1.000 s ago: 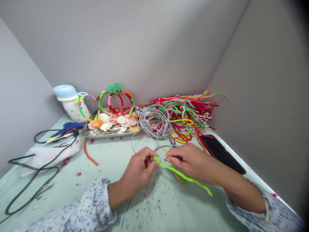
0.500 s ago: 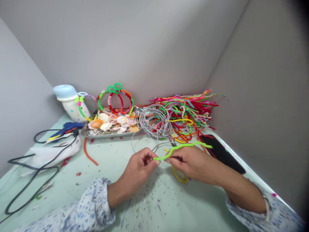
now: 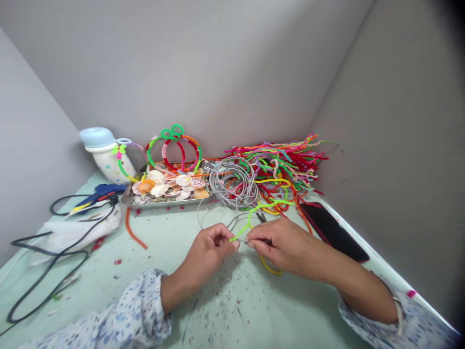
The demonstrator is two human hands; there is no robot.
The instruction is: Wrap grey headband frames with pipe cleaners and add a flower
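Above the middle of the table, my left hand (image 3: 214,247) is closed in a pinch on one end of a bright green pipe cleaner (image 3: 250,220). The pipe cleaner rises from those fingertips in a bent line, its far end pointing right. Close by, the fingers of my right hand (image 3: 279,242) are pinched on a thin grey wire (image 3: 242,241) that reaches toward the left fingertips. Something dark shows between the right fingers; I cannot make out what it is. A yellow pipe cleaner (image 3: 271,269) curves out beneath the right hand.
At the back are a coil of grey wire (image 3: 232,186), a heap of pipe cleaners (image 3: 279,165), a metal tray (image 3: 167,204) of shells, headbands (image 3: 183,140) and a white bottle (image 3: 111,165). A phone (image 3: 336,232) lies right; a black cable (image 3: 45,276) lies left.
The green pipe cleaner's free part has swung up and away from my right hand, with a sharper bend. The right fingers now show on the grey wire. My left hand has barely moved.
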